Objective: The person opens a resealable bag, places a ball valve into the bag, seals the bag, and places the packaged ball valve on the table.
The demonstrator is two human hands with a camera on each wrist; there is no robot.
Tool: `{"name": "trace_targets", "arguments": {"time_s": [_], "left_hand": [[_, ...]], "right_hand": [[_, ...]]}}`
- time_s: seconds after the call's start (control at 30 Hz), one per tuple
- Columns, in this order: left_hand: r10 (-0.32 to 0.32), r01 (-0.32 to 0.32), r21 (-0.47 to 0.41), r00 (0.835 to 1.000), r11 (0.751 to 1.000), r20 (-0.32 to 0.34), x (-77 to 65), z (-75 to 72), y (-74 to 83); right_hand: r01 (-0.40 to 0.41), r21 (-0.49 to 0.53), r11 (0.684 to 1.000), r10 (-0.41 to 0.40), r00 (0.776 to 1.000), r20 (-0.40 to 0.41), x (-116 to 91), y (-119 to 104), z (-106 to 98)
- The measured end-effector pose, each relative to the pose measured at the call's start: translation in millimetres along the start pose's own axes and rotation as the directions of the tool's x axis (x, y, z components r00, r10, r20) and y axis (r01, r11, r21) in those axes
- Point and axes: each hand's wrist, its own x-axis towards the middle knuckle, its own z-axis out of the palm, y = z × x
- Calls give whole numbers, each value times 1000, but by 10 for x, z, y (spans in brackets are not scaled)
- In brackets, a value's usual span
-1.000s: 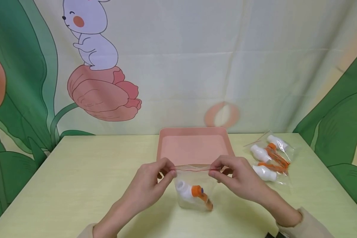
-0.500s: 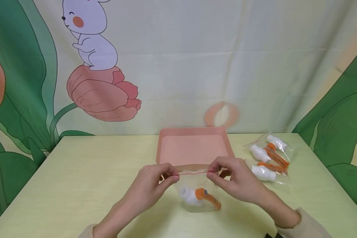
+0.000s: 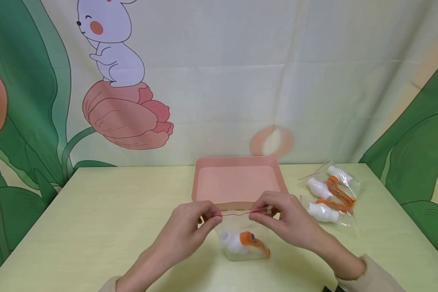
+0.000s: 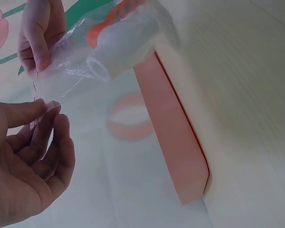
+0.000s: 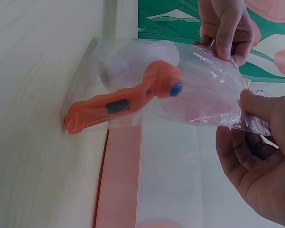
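Both hands pinch the top edge of a clear zip bag (image 3: 237, 227), which has a red line along its mouth. The left hand (image 3: 191, 227) grips the left end of that line, and the right hand (image 3: 282, 215) grips it nearer the right end. Inside the bag lie a white bottle-shaped piece (image 3: 233, 242) and an orange part (image 5: 118, 102) with a dark blue tip. In the left wrist view, the left hand's thumb and forefinger press the bag's edge together. The bag hangs upright, its bottom at or just over the table.
A pink tray (image 3: 239, 182) stands behind the bag. At the table's right, several clear bags (image 3: 332, 194) hold more white and orange pieces. A printed curtain (image 3: 219, 81) hangs behind the table (image 3: 106, 227).
The bag has shifted slightly right and down, and its contents with it. The left hand has moved a little right; the right hand has slid slightly left along the red line.
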Motion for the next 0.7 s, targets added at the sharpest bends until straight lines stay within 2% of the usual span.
{"name": "trace_targets", "arguments": {"time_s": [0.2,0.33,0.53,0.7], "left_hand": [[-8,8,-16,1000,1000,22,11,-5,36],[-3,4,-13,1000,1000,30,20,-7,46],[31,-30,-17,999,999,39,24,6,42],[80,-79,18,997,997,-7,32,22,30]], "right_hand": [[77,-37,996,-79,995,-58,4,-4,27],[92,-48,995,-95,992,-84,-1,-11,45],[82,-53,995,-86,994,-67,6,-30,50],[87,-61,994,-89,995,-40,10,-36,40]]}}
